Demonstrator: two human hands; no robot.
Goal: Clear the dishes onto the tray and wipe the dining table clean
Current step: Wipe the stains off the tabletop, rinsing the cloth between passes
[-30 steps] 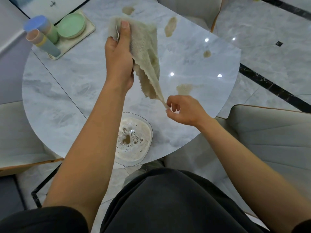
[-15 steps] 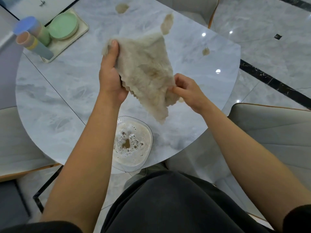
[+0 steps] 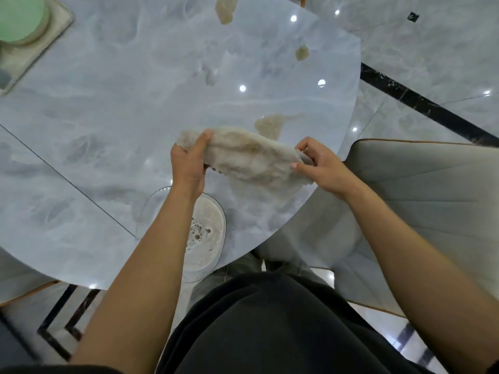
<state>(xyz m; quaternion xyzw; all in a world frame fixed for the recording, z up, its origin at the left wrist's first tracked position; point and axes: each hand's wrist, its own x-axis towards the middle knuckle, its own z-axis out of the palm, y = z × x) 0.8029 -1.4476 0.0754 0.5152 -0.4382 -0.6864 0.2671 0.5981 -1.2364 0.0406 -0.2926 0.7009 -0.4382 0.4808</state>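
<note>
Stained beige cloth above spill-spotted table

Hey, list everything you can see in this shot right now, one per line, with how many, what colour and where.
dining table: one, pale grey marble, middle and left.
cloth: one, beige, stained, stretched between both hands over the table's near right edge.
spills: three, brown, far and right part of the table; nearest just beyond the cloth.
glass bowl: one, clear, foamy beige liquid inside, table's near edge.
tray: one, cream, far left.
green dish: one, on the tray, cut off.
chair: one, beige, right.
floor: pale marble, black stripe.
left hand: grips the cloth's left end.
right hand: pinches its right end.
</note>
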